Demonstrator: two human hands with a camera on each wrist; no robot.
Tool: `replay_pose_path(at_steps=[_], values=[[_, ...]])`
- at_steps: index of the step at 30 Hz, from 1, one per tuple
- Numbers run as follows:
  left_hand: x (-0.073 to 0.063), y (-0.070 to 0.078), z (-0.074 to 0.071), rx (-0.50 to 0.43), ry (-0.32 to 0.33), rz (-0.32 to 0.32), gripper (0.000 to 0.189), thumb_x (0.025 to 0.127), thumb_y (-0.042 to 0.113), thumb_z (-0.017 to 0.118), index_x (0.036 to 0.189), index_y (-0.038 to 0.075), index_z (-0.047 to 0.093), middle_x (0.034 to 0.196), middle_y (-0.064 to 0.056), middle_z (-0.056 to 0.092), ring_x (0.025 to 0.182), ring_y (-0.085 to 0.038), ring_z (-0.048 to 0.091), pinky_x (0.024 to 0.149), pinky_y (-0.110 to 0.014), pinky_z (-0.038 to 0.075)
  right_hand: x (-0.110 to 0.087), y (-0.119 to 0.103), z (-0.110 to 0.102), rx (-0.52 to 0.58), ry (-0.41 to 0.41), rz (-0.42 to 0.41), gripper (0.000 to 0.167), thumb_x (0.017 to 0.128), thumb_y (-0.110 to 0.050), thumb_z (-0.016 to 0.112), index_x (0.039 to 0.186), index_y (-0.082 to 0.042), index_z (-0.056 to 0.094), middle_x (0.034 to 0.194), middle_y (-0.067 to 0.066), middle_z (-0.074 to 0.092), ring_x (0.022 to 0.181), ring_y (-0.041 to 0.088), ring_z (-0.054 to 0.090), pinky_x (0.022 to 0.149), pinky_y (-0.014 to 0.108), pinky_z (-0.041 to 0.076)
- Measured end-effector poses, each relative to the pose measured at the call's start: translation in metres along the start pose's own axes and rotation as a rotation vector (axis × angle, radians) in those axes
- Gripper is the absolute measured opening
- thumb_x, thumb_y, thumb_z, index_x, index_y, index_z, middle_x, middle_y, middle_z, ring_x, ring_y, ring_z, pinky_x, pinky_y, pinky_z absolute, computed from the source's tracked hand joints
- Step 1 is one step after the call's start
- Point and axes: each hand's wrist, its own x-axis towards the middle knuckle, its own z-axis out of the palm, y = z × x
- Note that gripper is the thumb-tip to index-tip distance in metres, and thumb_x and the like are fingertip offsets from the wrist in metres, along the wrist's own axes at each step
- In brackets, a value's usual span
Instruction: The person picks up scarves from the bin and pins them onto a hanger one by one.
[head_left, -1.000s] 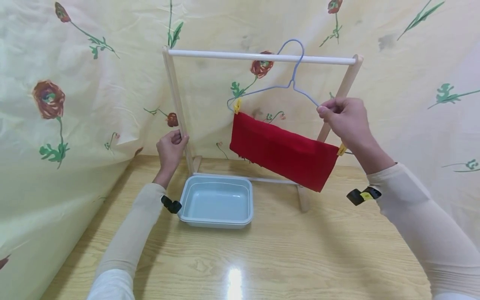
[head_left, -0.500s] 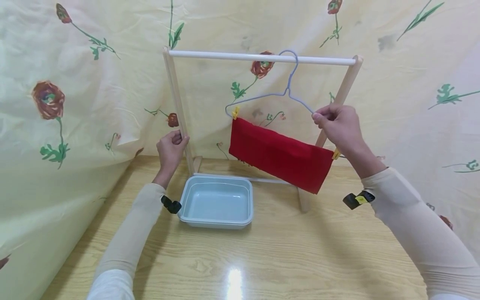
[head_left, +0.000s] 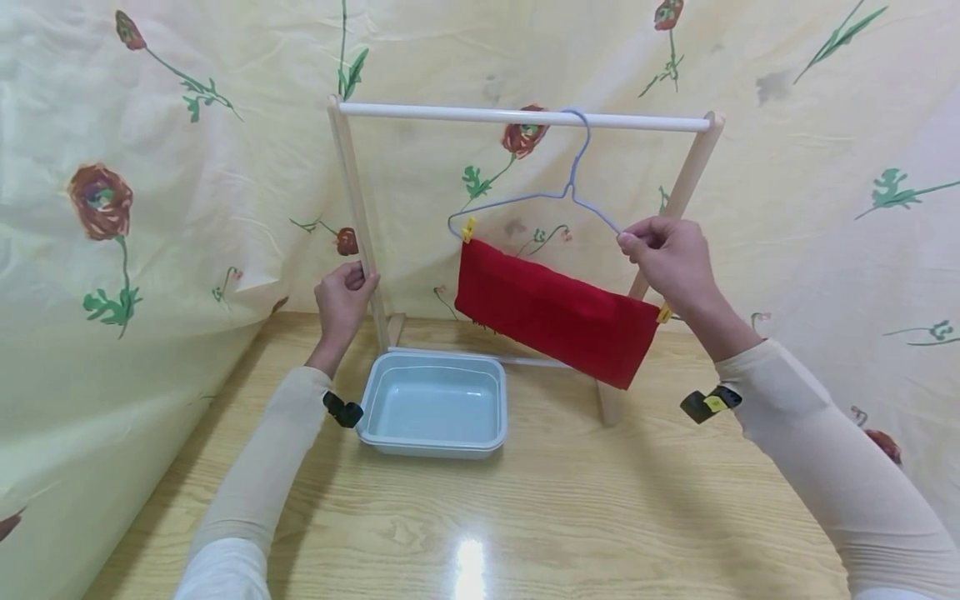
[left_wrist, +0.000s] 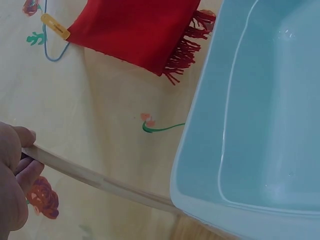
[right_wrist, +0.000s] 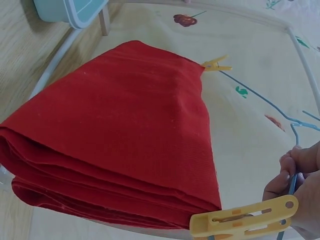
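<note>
My right hand (head_left: 671,258) pinches the right shoulder of a blue wire hanger (head_left: 517,200), whose hook is at the rack's white top bar (head_left: 450,112). From the hanger hangs a folded red cloth (head_left: 555,312), fringed along an edge in the left wrist view and sloping down to the right. A yellow clothespin (head_left: 468,230) clips its left end, and another yellow clothespin (right_wrist: 245,217) its right end, close to my right hand. My left hand (head_left: 343,300) grips the left wooden post (head_left: 348,183) of the rack between thumb and fingers.
A light blue plastic basin (head_left: 431,446) stands on the wood-grain table (head_left: 600,508), in front of the rack's lower left. The right post (head_left: 693,171) rises behind my right hand. Flower-patterned cloth (head_left: 187,167) hangs behind and along the left side.
My right hand has moved down and slightly left with the hanger and red cloth. The hook has come down from above the bar to its level. My left hand keeps its place on the post.
</note>
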Motion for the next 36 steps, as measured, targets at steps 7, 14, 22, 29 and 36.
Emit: replay_pose_path(at_steps=[7, 14, 22, 29, 36], values=[[0.0, 0.0, 0.0, -0.003, -0.002, 0.003, 0.029, 0.095, 0.01, 0.073, 0.119, -0.006, 0.07, 0.115, -0.025, 0.072, 0.106, -0.032, 0.073, 0.083, -0.035, 0.06, -0.001, 0.0, -0.002, 0.031, -0.083, 0.002, 0.039, 0.1, -0.033, 0.066, 0.118, 0.002, 0.069, 0.09, -0.005, 0.066, 0.086, 0.019, 0.06, 0.07, 0.019, 0.052], [0.001, -0.001, 0.001, -0.017, -0.016, -0.001, 0.03, 0.095, 0.009, 0.073, 0.12, -0.006, 0.069, 0.116, -0.025, 0.071, 0.107, -0.033, 0.073, 0.082, -0.03, 0.06, 0.001, 0.001, -0.008, -0.017, -0.153, 0.018, 0.038, 0.101, -0.033, 0.065, 0.121, -0.001, 0.068, 0.102, 0.004, 0.07, 0.089, 0.015, 0.065, 0.074, 0.017, 0.054], [0.001, 0.0, 0.001, 0.006, -0.022, 0.017, 0.03, 0.095, 0.01, 0.073, 0.121, -0.005, 0.069, 0.116, -0.025, 0.072, 0.106, -0.032, 0.073, 0.082, -0.033, 0.06, -0.002, 0.005, -0.013, -0.017, -0.19, 0.007, 0.038, 0.101, -0.029, 0.066, 0.127, -0.002, 0.067, 0.11, 0.008, 0.072, 0.089, 0.009, 0.067, 0.076, 0.016, 0.056], [0.0, 0.001, 0.0, 0.006, -0.03, -0.004, 0.032, 0.096, 0.011, 0.072, 0.123, -0.006, 0.068, 0.117, -0.025, 0.071, 0.107, -0.033, 0.073, 0.084, -0.034, 0.06, -0.013, 0.01, -0.025, 0.01, -0.128, -0.001, 0.046, 0.1, -0.036, 0.066, 0.135, -0.006, 0.064, 0.117, 0.0, 0.071, 0.091, 0.002, 0.067, 0.08, 0.015, 0.052], [0.001, 0.0, -0.001, -0.034, -0.017, 0.002, 0.033, 0.095, 0.009, 0.074, 0.123, -0.006, 0.068, 0.118, -0.025, 0.07, 0.109, -0.033, 0.072, 0.085, -0.031, 0.059, -0.031, 0.009, -0.034, 0.106, -0.018, -0.066, 0.041, 0.099, -0.029, 0.069, 0.13, -0.002, 0.067, 0.103, -0.018, 0.071, 0.091, 0.003, 0.068, 0.076, 0.013, 0.055]])
